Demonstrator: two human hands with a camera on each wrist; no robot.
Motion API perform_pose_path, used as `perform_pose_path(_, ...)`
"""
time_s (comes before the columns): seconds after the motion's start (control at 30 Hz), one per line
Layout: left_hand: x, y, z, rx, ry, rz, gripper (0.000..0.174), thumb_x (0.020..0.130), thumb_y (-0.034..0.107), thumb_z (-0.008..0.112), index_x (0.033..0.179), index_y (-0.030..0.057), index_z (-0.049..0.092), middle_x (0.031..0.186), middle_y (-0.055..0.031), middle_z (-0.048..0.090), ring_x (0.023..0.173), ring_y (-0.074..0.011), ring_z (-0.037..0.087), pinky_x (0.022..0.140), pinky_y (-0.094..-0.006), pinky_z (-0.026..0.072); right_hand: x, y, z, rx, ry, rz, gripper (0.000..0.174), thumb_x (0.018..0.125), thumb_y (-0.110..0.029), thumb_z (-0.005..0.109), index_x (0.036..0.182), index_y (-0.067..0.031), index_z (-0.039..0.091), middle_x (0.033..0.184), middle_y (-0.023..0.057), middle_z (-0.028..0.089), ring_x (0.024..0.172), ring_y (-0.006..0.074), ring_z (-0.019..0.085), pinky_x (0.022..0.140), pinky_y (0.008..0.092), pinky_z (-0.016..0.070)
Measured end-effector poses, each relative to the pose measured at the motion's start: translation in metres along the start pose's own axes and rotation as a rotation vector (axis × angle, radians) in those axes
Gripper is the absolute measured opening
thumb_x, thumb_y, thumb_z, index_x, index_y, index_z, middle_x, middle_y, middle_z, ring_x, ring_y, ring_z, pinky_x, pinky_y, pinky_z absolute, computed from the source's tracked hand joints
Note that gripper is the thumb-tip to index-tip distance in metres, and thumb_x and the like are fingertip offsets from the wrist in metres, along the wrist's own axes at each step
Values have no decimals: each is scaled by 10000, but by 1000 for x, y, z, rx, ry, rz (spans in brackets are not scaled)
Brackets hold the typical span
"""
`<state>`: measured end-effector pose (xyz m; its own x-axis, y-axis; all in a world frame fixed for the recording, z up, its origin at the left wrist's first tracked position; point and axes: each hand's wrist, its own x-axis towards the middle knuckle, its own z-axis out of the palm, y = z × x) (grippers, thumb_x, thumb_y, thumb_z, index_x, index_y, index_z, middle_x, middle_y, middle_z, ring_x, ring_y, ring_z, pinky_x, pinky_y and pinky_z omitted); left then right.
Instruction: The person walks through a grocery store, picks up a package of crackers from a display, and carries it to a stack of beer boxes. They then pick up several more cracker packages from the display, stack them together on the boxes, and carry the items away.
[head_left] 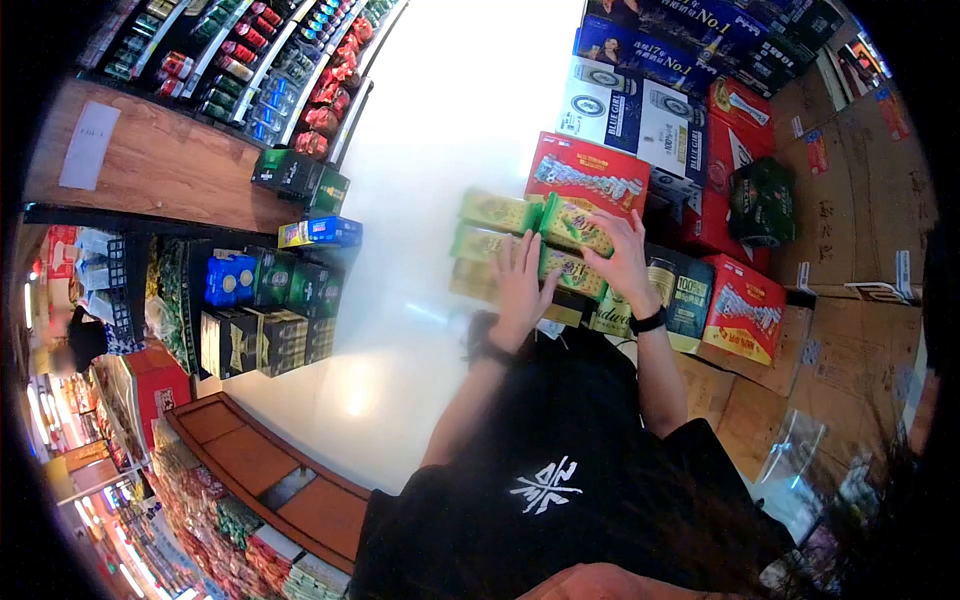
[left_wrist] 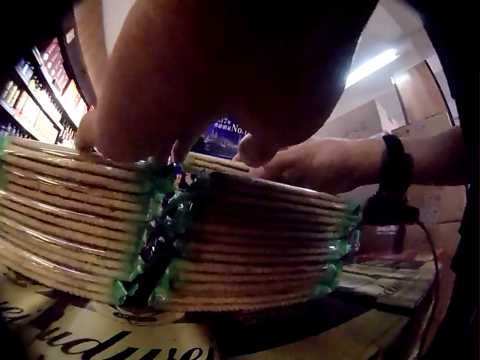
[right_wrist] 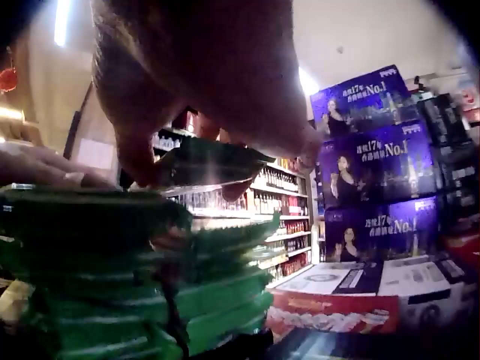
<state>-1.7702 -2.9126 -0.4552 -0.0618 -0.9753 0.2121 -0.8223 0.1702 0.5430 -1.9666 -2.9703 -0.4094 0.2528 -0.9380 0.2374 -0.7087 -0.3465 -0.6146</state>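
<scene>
Several packs of biscuits in clear and green wrappers stand stacked in front of the person. My left hand (head_left: 518, 292) rests its outspread fingers on the tops of the packs near the middle. In the left wrist view that hand arches over two side-by-side stacks (left_wrist: 247, 240), fingertips at their upper edge. With thumb and fingers, my right hand (head_left: 622, 258) grips a biscuit pack (head_left: 577, 222) at the back right of the group. The right wrist view has this green-ended pack (right_wrist: 214, 163) between the fingers, above the green wrapper ends of the stack (right_wrist: 112, 277).
The stacks sit on beer cartons (left_wrist: 105, 337). A red carton (head_left: 585, 170) and white-and-blue cartons (head_left: 600, 110) rise behind. Brown cardboard boxes (head_left: 840, 200) line the right side. Across the pale floor (head_left: 430, 120) are drink shelves (head_left: 250, 60) and stacked canned-drink packs (head_left: 270, 335).
</scene>
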Motion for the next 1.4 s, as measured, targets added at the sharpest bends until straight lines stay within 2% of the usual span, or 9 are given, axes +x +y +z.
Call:
perform_pose_path(0.13,0,4,-15,-130,-28,-43,586,904,220,620,1408,22,396,1423,-162,441,1334,-352,374,1100,-501,263,-13,-21,-6,174,187,168,413,753,-184,746,1123,-68,604,1177,142,613,1130,314,565,1032,440,379)
perform_pose_path(0.23,-2,20,-39,-671,-203,-166,533,930,156,576,1399,-10,384,1361,-205,479,1235,-314,478,1037,-414,368,-29,-51,-6,244,221,206,399,766,-179,745,1113,-44,602,1165,169,611,1102,342,574,952,407,450)
perform_pose_path(0.33,-1,33,-58,-930,-308,-348,509,954,128,528,1403,-35,355,1298,-238,505,1163,-303,526,992,-385,410,-41,-83,11,284,66,203,495,777,-138,725,1228,-37,546,1280,208,524,1189,365,517,993,417,426)
perform_pose_path(0.47,-3,-1,-56,-766,-104,-269,491,964,108,454,1428,-16,354,1250,-198,569,1065,-246,592,902,-346,474,-48,-117,39,340,-50,168,665,767,-51,705,1376,-41,440,1424,231,369,1241,369,475,1027,405,400)
perform_pose_path(0.53,-5,-29,-58,-533,-37,-146,485,965,99,456,1427,-17,365,1215,-189,580,1019,-226,588,864,-340,481,-47,-118,60,413,-86,142,696,762,-22,696,1397,-36,413,1433,227,345,1231,367,481,1020,398,407)
perform_pose_path(0.6,8,-30,-78,-619,-44,-289,472,962,86,477,1416,-16,398,1128,-180,583,941,-219,572,811,-327,483,-42,-122,77,379,-96,101,678,759,33,664,1390,-27,423,1403,219,368,1191,359,509,986,383,439)
perform_pose_path(0.8,30,-69,-97,-284,-97,-223,475,951,139,526,1385,-22,424,1087,-200,544,964,-314,547,850,-379,464,-6,-142,108,430,15,80,620,732,67,644,1325,-13,483,1366,204,423,1135,363,542,919,391,484)
perform_pose_path(1.1,55,-106,-84,-301,-202,-59,493,922,152,563,1347,-54,421,1220,-237,492,1140,-371,474,985,-433,397,15,-148,128,99,71,197,552,719,20,677,1254,-7,545,1296,188,503,1134,355,524,959,420,450)
perform_pose_path(1.4,48,-122,-64,-412,-52,0,494,897,67,548,1352,-65,408,1335,-261,406,1249,-409,426,1062,-427,373,14,-143,142,61,160,174,525,691,-66,733,1190,-30,573,1216,144,546,1107,340,519,938,413,444)
